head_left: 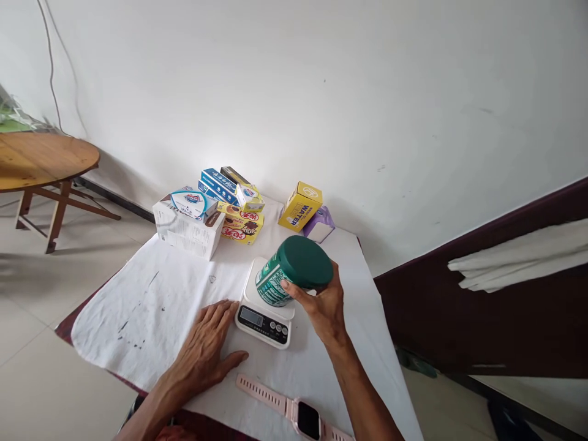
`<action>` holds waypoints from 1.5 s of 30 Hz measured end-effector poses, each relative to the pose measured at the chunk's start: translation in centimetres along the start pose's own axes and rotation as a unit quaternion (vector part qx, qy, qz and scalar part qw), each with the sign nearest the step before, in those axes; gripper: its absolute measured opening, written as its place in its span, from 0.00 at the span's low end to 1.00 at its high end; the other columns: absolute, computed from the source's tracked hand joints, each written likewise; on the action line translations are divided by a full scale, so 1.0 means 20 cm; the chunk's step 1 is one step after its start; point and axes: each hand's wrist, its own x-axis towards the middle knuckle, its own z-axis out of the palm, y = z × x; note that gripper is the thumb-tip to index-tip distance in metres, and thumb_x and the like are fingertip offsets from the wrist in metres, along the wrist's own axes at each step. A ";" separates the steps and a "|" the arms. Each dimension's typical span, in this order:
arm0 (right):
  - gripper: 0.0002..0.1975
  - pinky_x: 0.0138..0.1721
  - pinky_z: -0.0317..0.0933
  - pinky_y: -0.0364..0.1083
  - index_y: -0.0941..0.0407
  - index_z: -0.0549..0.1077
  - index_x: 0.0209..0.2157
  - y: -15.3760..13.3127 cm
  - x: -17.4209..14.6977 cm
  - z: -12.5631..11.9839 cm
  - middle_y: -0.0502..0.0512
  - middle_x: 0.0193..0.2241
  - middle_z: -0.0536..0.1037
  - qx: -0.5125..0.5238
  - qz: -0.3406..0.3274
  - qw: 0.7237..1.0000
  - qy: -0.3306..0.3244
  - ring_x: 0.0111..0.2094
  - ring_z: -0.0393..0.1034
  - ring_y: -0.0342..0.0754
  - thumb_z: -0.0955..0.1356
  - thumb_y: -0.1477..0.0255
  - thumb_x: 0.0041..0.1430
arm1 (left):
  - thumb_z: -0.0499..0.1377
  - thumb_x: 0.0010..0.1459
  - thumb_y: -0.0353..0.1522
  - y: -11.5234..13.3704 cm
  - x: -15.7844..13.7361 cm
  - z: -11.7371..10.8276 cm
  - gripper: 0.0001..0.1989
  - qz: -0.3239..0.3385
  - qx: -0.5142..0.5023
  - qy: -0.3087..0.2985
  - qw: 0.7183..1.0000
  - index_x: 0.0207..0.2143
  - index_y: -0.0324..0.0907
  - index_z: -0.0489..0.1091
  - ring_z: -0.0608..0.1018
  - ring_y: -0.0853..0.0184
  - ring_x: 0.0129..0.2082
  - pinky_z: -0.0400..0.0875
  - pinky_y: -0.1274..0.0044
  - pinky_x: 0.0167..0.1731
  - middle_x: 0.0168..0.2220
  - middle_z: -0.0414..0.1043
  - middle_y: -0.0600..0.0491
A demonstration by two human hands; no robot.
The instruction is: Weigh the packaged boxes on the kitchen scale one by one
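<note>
A green canister (274, 282) with a dark green lid is tilted over the white kitchen scale (245, 295). My right hand (324, 300) grips it from the right, thumb across its near side. Whether its base touches the weighing plate I cannot tell. My left hand (209, 340) lies flat on the tablecloth, fingers stretched out, with the fingertips beside the scale's left edge. The scale's small display and several round buttons face me. Close to the table's front edge lies a pink smartwatch (307, 420) with its strap spread out.
Toward the back left stand a white box (188, 231), a yellow snack box (241, 225) and a blue box (219, 185). A yellow box (301, 205) and a purple pack (320, 225) stand near the wall. A wooden folding table (50, 159) is at far left.
</note>
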 end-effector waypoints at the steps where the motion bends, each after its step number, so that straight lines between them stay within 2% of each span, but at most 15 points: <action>1: 0.41 0.42 0.72 0.51 0.51 0.68 0.52 0.00 0.00 0.01 0.55 0.44 0.78 -0.006 -0.002 1.000 -0.001 0.40 0.75 0.53 0.82 0.59 0.37 | 0.63 0.63 0.40 0.00 0.00 0.00 0.41 0.002 0.000 0.001 1.000 0.72 0.44 0.48 0.66 0.49 0.66 0.63 0.54 0.63 0.66 0.63 0.41; 4: 0.42 0.44 0.72 0.52 0.50 0.66 0.55 -0.02 -0.01 0.02 0.56 0.47 0.77 -0.015 -0.002 1.000 -0.016 0.43 0.75 0.54 0.82 0.58 0.38 | 0.65 0.62 0.41 -0.01 -0.02 0.02 0.46 0.008 0.014 0.005 1.000 0.74 0.44 0.43 0.65 0.47 0.67 0.62 0.53 0.63 0.68 0.61 0.39; 7: 0.48 0.48 0.72 0.53 0.49 0.62 0.60 -0.03 -0.01 0.00 0.58 0.54 0.74 -0.011 0.000 0.999 -0.035 0.48 0.74 0.55 0.82 0.59 0.39 | 0.65 0.62 0.41 -0.01 -0.04 0.04 0.49 0.012 0.035 0.002 0.999 0.74 0.43 0.39 0.63 0.47 0.68 0.61 0.53 0.64 0.69 0.58 0.38; 11: 0.54 0.51 0.71 0.55 0.49 0.59 0.63 -0.02 -0.01 0.03 0.60 0.57 0.72 -0.007 0.014 1.000 -0.012 0.49 0.74 0.56 0.83 0.58 0.36 | 0.63 0.64 0.44 0.01 -0.09 0.04 0.48 0.014 0.046 -0.007 0.999 0.75 0.42 0.38 0.59 0.48 0.71 0.59 0.54 0.66 0.72 0.54 0.39; 17: 0.42 0.42 0.72 0.55 0.53 0.68 0.51 0.00 -0.03 0.11 0.57 0.43 0.79 -0.005 0.033 0.999 0.037 0.39 0.76 0.56 0.83 0.57 0.34 | 0.60 0.67 0.41 -0.01 -0.10 0.00 0.44 -0.017 0.062 0.019 0.998 0.75 0.41 0.37 0.60 0.48 0.71 0.63 0.55 0.64 0.72 0.52 0.36; 19: 0.40 0.41 0.72 0.55 0.52 0.69 0.49 -0.05 -0.04 0.13 0.56 0.42 0.80 -0.007 0.015 0.999 0.040 0.38 0.76 0.55 0.82 0.57 0.34 | 0.58 0.69 0.41 -0.03 -0.10 0.00 0.42 -0.032 0.086 0.039 0.995 0.74 0.41 0.38 0.61 0.48 0.70 0.63 0.55 0.64 0.71 0.54 0.37; 21: 0.38 0.42 0.72 0.55 0.52 0.70 0.48 -0.13 -0.05 0.17 0.56 0.41 0.80 0.003 -0.017 1.000 0.011 0.38 0.76 0.56 0.82 0.58 0.35 | 0.58 0.69 0.41 -0.06 -0.09 0.01 0.41 -0.035 0.114 0.054 0.991 0.74 0.41 0.40 0.62 0.48 0.70 0.62 0.55 0.65 0.71 0.56 0.37; 24: 0.37 0.43 0.73 0.54 0.52 0.70 0.48 -0.26 -0.10 0.30 0.55 0.39 0.81 0.023 -0.052 0.996 -0.061 0.38 0.77 0.55 0.82 0.59 0.35 | 0.59 0.67 0.44 -0.07 -0.10 0.04 0.41 -0.020 0.140 0.060 0.988 0.73 0.39 0.45 0.62 0.47 0.69 0.59 0.54 0.66 0.70 0.57 0.36; 28: 0.43 0.44 0.74 0.53 0.52 0.68 0.52 -0.31 -0.18 0.61 0.56 0.44 0.80 0.058 -0.056 0.986 -0.149 0.41 0.77 0.55 0.82 0.58 0.35 | 0.60 0.66 0.48 -0.08 -0.11 0.06 0.39 -0.029 0.130 0.056 0.989 0.70 0.39 0.52 0.66 0.47 0.68 0.61 0.53 0.64 0.67 0.62 0.36; 31: 0.46 0.48 0.73 0.54 0.53 0.67 0.53 -0.28 -0.20 0.85 0.58 0.47 0.79 0.065 -0.064 0.984 -0.153 0.45 0.76 0.56 0.82 0.57 0.32 | 0.59 0.66 0.46 -0.09 -0.12 0.06 0.36 -0.022 0.126 0.047 0.991 0.69 0.40 0.53 0.69 0.47 0.65 0.64 0.53 0.62 0.64 0.67 0.37; 34: 0.47 0.53 0.70 0.56 0.53 0.66 0.55 -0.24 -0.19 1.01 0.59 0.51 0.77 0.078 -0.082 0.986 -0.122 0.49 0.74 0.57 0.82 0.56 0.33 | 0.58 0.66 0.40 -0.10 -0.12 0.06 0.34 -0.004 0.122 0.049 0.991 0.69 0.39 0.53 0.70 0.47 0.64 0.66 0.53 0.61 0.64 0.67 0.36; 39: 0.50 0.59 0.65 0.59 0.54 0.63 0.59 -0.17 -0.15 1.09 0.63 0.55 0.74 0.054 -0.099 0.990 -0.083 0.55 0.70 0.59 0.82 0.54 0.35 | 0.55 0.67 0.35 -0.11 -0.13 0.07 0.32 0.001 0.121 0.067 0.990 0.70 0.38 0.51 0.66 0.48 0.68 0.63 0.53 0.63 0.67 0.64 0.37; 45: 0.55 0.61 0.62 0.62 0.55 0.59 0.63 -0.12 -0.18 1.06 0.67 0.58 0.70 0.030 -0.124 0.988 -0.081 0.59 0.66 0.63 0.82 0.53 0.37 | 0.55 0.68 0.41 -0.15 -0.15 0.10 0.30 0.016 0.128 0.093 0.987 0.68 0.41 0.57 0.71 0.49 0.64 0.65 0.56 0.62 0.63 0.69 0.40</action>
